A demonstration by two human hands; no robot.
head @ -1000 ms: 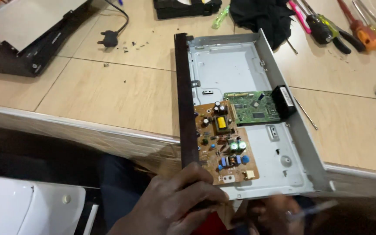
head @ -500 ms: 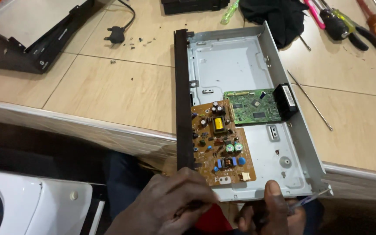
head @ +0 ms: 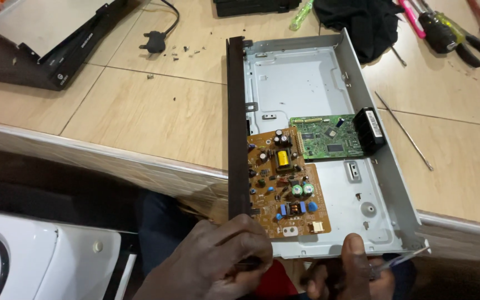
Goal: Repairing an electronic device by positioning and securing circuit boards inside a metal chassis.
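Two hands meet at the near end of an opened metal case (head: 329, 89) that overhangs the table (head: 140, 111) edge. The left hand (head: 218, 264) wraps its fingers around the bottom of the case's dark front panel (head: 236, 128), gripping it closed. The right hand (head: 351, 272) presses its thumb on the case's near rim and pinches a thin screwdriver (head: 401, 261) whose shaft points out to the right. Just above the left hand's grip lies a brown circuit board (head: 281, 186), and beyond that a green circuit board (head: 329, 138) touching a black block (head: 370, 130). Farther off lie a long thin rod (head: 404, 130), a black cloth (head: 362, 22), several screwdrivers (head: 445, 33), and a black plug (head: 154, 41).
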